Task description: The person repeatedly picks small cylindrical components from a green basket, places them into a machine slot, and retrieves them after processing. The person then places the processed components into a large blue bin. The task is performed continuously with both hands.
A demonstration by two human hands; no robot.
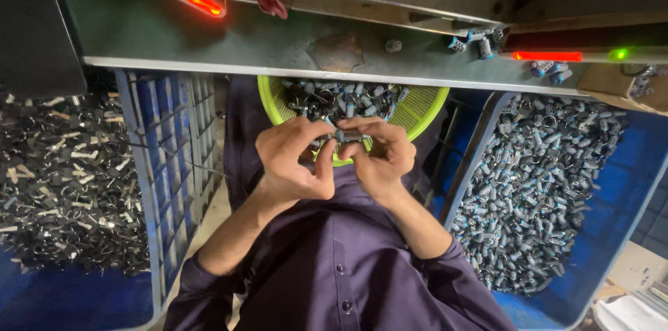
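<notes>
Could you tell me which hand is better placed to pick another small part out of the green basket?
Right, by a slight margin: the right hand sits nearer the green basket and its heap, though both hands pinch the small grey part, so the left hand would have to keep it.

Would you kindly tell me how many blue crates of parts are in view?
2. One blue crate on the left holds dark metal clips; the other on the right holds grey cylindrical parts. Both run past the frame edges, so more may be hidden.
</notes>
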